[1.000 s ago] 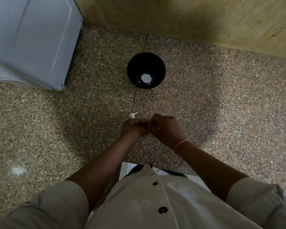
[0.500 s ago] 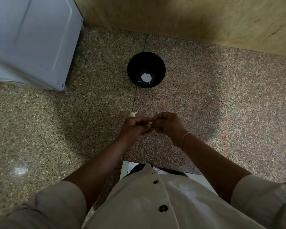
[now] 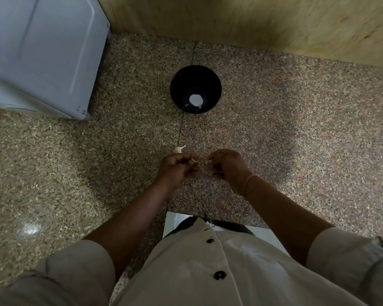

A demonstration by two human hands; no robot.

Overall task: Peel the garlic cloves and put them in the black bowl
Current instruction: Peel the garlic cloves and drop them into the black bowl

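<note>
The black bowl (image 3: 195, 89) stands on the speckled granite counter (image 3: 285, 133), straight ahead of my hands; something pale lies at its bottom. My left hand (image 3: 177, 167) pinches a small garlic clove (image 3: 194, 161) between thumb and fingertips. My right hand (image 3: 227, 165) is a short gap to the right, its fingers curled on a thin strip of garlic skin (image 3: 210, 161). A loose garlic clove with a pointed tip (image 3: 178, 149) lies on the counter just beyond my left hand.
A white appliance (image 3: 42, 54) fills the far left corner. A wooden wall (image 3: 252, 18) runs behind the bowl. A dark seam in the counter (image 3: 180, 129) runs from the bowl toward me. The counter's near edge is at my waist.
My hands were pressed together on the clove; now they have drawn apart, the right hand moving right with a bit of skin.
</note>
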